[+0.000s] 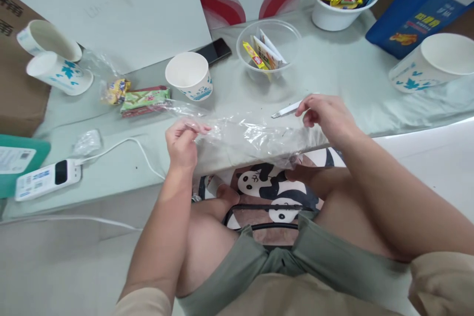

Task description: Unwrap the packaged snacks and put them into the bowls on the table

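Note:
My left hand (183, 140) is closed, with thumb and fingers pinching the edge of a clear plastic bag (255, 136). The crinkled bag stretches to the right across the table's front edge, and part of it hangs over. A slim white utility knife (287, 109) is held in the curled fingers of my right hand (326, 116), its blade end pointing left above the bag. Behind the bag stand a paper cup (188, 76) and a clear plastic bowl (268, 54) containing a few packets. To the left of the cup lies a green snack packet (145, 100).
A black phone (217, 52) lies behind the cup. A white power bank (48, 180) with a cable is at the left. At the right are a white tub of wrapped snacks (335, 17), a blue container (414, 15) and a large paper cup (433, 66). Boxes line the back.

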`<state>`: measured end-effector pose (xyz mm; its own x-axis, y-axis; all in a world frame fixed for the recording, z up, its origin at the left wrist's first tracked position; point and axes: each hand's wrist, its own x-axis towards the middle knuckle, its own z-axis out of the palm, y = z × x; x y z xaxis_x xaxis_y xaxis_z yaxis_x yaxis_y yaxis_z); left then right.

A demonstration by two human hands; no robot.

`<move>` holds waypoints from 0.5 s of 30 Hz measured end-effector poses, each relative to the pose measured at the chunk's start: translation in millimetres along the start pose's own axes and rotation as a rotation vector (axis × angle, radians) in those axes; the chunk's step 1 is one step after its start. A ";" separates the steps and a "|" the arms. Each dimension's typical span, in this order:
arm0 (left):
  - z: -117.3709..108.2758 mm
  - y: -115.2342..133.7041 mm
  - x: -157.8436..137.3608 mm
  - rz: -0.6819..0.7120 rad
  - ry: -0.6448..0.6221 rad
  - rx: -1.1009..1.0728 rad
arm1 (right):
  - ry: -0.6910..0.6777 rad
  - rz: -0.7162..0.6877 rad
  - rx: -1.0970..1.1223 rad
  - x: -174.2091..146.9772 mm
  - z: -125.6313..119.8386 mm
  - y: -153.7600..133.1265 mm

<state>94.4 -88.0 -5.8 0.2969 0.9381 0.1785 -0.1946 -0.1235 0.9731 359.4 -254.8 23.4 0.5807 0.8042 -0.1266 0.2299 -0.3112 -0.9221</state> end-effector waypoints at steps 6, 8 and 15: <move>3.4 7.0 10.5 -0.023 0.155 -0.235 | -0.208 -0.237 -0.690 -16.2 41.5 -2.3; 5.9 7.9 12.7 -0.066 0.165 -0.257 | -0.296 -0.241 -0.817 -21.3 61.1 -7.7; 2.5 4.8 15.3 -0.022 0.183 -0.270 | -0.381 -0.248 -0.916 -36.5 87.4 -17.3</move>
<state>100.3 -75.1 2.0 0.1358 0.9851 0.1051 -0.4378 -0.0355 0.8984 266.0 -234.5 12.1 0.1854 0.9563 -0.2260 0.9113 -0.2533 -0.3245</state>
